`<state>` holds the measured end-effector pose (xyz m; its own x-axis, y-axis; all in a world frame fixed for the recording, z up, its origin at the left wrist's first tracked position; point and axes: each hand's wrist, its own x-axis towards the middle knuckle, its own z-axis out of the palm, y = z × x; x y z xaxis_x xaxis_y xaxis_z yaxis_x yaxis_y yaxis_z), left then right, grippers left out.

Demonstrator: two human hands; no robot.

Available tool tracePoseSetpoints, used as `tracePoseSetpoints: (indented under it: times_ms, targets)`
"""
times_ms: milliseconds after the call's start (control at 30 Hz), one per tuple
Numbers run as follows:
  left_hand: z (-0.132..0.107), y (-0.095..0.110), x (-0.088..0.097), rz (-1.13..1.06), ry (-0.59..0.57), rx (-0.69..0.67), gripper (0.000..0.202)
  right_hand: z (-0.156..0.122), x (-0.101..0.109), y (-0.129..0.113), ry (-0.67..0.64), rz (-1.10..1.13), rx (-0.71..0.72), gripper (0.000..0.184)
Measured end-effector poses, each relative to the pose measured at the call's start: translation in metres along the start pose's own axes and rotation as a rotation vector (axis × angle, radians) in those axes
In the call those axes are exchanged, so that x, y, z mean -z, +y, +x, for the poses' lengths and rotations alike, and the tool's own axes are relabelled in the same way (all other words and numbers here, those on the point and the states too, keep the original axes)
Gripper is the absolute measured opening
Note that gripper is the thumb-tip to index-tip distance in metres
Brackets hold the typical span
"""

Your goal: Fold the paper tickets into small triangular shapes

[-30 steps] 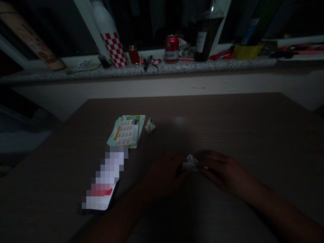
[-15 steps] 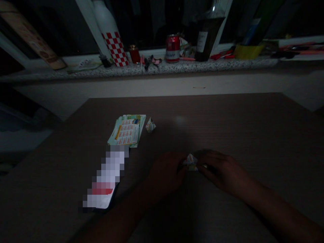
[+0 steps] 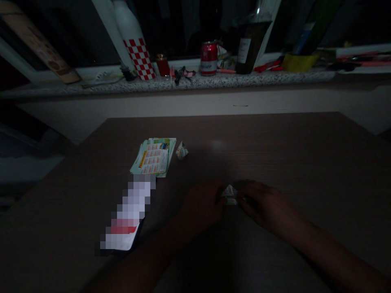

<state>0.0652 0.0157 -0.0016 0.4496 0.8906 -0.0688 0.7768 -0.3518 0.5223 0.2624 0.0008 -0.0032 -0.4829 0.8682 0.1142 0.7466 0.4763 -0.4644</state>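
Between my two hands, low over the brown table, is a small folded piece of printed paper with a pointed top and a flat strip below. My left hand pinches its left side, and my right hand pinches its right side, fingertips closed on the edges. Both hands are in deep shadow, so the exact finger positions are hard to see. Further back to the left, a finished-looking folded paper shape sits beside a stack of printed paper slips.
A lit phone, its screen blurred, lies left of my left forearm on the table. On the granite windowsill behind stand a checkered bottle, a red can, a dark bottle and a yellow container.
The strip under the paper's point looks slightly narrower, and the light edge by my right fingertips no longer shows. Both hands stay almost in place.
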Motion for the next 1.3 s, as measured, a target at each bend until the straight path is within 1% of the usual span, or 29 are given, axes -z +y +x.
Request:
tracePoseSetpoints:
  times_ms: [300, 467, 700, 833, 967, 1167, 1300]
  targets:
    - [0.004, -0.003, 0.001, 0.027, -0.019, 0.048, 0.019, 0.002, -0.005, 0.002, 0.040, -0.018, 0.025, 0.010]
    - [0.008, -0.002, 0.006, 0.028, -0.055, 0.072, 0.019, 0.001, -0.007, 0.002, 0.013, -0.007, 0.014, 0.010]
    - [0.009, -0.002, 0.006, 0.014, -0.035, 0.053, 0.020, 0.000, -0.006, 0.002, 0.000, -0.004, 0.039, 0.012]
    - [0.010, -0.003, 0.006, 0.005, -0.031, 0.057, 0.020, 0.002, -0.006, 0.001, -0.004, 0.016, 0.022, 0.010]
    - [0.010, -0.003, 0.005, 0.008, -0.018, 0.053, 0.022, 0.003, -0.007, 0.002, 0.005, -0.010, -0.011, 0.007]
    - [0.011, -0.001, 0.007, -0.003, -0.046, 0.083, 0.021, 0.003, -0.008, 0.002, 0.020, -0.060, -0.051, 0.007]
    - [0.011, -0.001, 0.007, 0.004, -0.048, 0.094, 0.022, 0.004, -0.006, 0.000, 0.020, -0.055, -0.050, 0.006]
